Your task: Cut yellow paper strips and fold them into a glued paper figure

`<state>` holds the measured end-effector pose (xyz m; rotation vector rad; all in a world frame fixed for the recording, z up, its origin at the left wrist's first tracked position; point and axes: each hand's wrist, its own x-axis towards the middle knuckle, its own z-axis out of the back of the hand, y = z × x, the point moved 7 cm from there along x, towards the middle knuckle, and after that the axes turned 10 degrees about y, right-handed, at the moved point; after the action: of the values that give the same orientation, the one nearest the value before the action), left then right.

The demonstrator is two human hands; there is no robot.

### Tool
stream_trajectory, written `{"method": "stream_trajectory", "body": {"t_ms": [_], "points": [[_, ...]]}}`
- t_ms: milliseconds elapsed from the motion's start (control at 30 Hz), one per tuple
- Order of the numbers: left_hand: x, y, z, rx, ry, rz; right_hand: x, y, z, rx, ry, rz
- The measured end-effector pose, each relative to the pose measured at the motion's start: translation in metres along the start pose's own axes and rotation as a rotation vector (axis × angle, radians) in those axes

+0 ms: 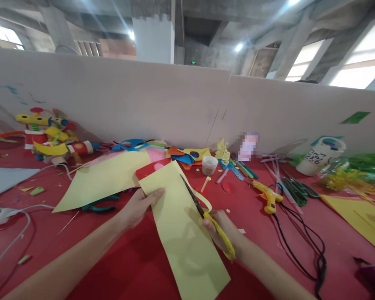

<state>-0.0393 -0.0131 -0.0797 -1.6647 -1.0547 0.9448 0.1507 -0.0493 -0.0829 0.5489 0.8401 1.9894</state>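
My left hand (140, 206) pinches the upper left edge of a pale yellow paper sheet (184, 233), thumb on top. In my right hand (221, 229) is a pair of scissors (218, 235) with yellow handles, fingers wrapped in the loops. Its dark blades lie along the sheet's right side, pointing up and left. A narrow curled strip (203, 198) of the same paper bends away to the right of the blades. Behind the sheet, a larger pale yellow sheet (103, 179) lies on the table, with a red piece (151, 168) beside it.
A yellow glue gun (267, 196) with a black cord lies right, near green-handled scissors (295, 189). A small white cup (209, 165) stands behind my hands. Teal-handled pliers (100, 207) lie left. Craft figures (50, 133) and white cables (28, 221) are farther left; a white partition (112, 96) backs the table.
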Motion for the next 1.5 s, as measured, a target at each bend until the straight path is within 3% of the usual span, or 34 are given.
{"method": "stream_trajectory", "body": {"t_ms": [200,500,733,1067,1267,1500], "points": [[0.000,0.002,0.000,0.028,0.018,0.001,0.002,-0.003,-0.005,0.057,0.096,-0.040],[0.000,0.005,0.000,0.056,0.021,0.019,0.001,0.005,-0.004,0.083,0.118,0.030],[-0.002,0.006,0.001,0.028,0.021,0.072,0.003,0.003,-0.001,0.034,0.074,0.052],[0.001,0.002,0.001,0.058,-0.007,-0.030,0.002,0.002,-0.004,0.057,0.082,0.029],[0.001,0.003,-0.002,0.108,0.030,-0.023,0.003,0.005,-0.002,-0.040,0.094,0.041],[0.000,0.003,-0.002,0.130,0.020,-0.018,0.001,0.009,-0.003,0.037,0.077,0.042]]}}
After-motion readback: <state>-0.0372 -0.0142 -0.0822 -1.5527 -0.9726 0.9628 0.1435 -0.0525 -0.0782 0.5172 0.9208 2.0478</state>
